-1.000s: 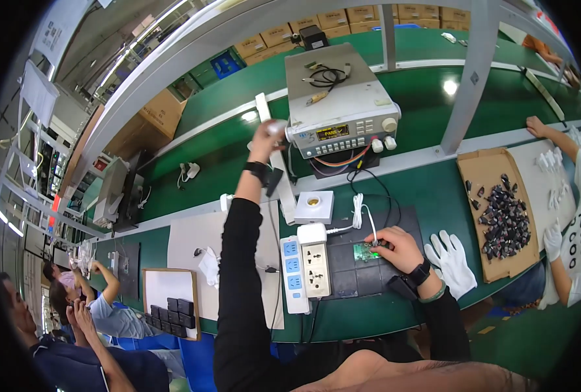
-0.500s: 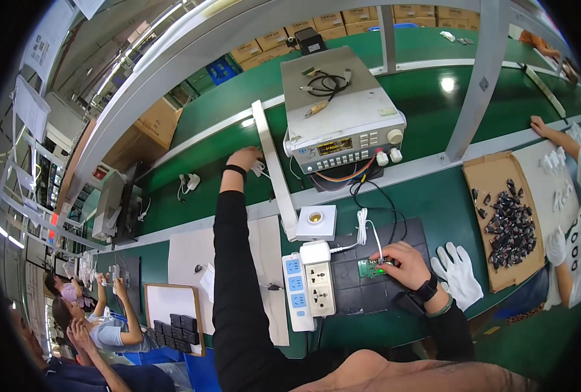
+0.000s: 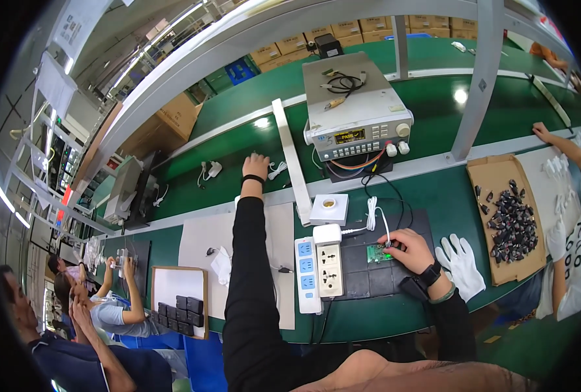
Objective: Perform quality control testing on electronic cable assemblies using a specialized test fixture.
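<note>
My right hand (image 3: 413, 251) has its thumb and fingers closed on the plug (image 3: 388, 244) of a white cable (image 3: 372, 212), at the right edge of the green circuit board (image 3: 375, 255) on the black mat (image 3: 362, 285). My left hand (image 3: 256, 168) reaches far left over the worktop (image 3: 369, 320), fingers slightly bent, just beside a coiled white lead (image 3: 278, 171); I cannot tell whether they grip anything. The bench tester (image 3: 359, 134) shows lit yellow lettering on its display (image 3: 350, 136); print on the far cartons (image 3: 346, 29) is too small to read.
</note>
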{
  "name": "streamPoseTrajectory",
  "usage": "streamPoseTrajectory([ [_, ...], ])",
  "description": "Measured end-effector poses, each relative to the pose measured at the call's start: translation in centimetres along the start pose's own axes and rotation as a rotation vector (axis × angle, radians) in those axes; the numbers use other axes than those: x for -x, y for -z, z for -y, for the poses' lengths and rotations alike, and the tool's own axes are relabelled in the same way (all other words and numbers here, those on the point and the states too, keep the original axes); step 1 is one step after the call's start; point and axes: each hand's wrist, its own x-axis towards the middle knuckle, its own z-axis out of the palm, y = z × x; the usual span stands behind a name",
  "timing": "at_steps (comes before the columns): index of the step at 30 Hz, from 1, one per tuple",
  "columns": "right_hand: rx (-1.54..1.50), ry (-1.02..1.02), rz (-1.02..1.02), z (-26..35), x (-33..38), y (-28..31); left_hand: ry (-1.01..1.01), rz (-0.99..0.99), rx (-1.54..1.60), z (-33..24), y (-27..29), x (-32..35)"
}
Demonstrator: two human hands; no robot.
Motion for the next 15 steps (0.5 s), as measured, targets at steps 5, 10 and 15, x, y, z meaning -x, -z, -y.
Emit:
streamPoseTrajectory([
  [5, -0.017, -0.024, -0.006, 0.0, -0.2, 0.0, 0.143, 0.315, 0.044, -1.7, 1.7, -0.9],
  [10, -0.056, -0.029, 0.066, -0.2, -0.3, 0.4, 0.416, 0.252, 0.832, 1.8, 3.7, 1.6],
  [15, 0.074, 0.063, -0.217, 2.5, 1.1, 2.4, 0.261, 0.410, 1.633, 2.0, 16.4, 6.8],
])
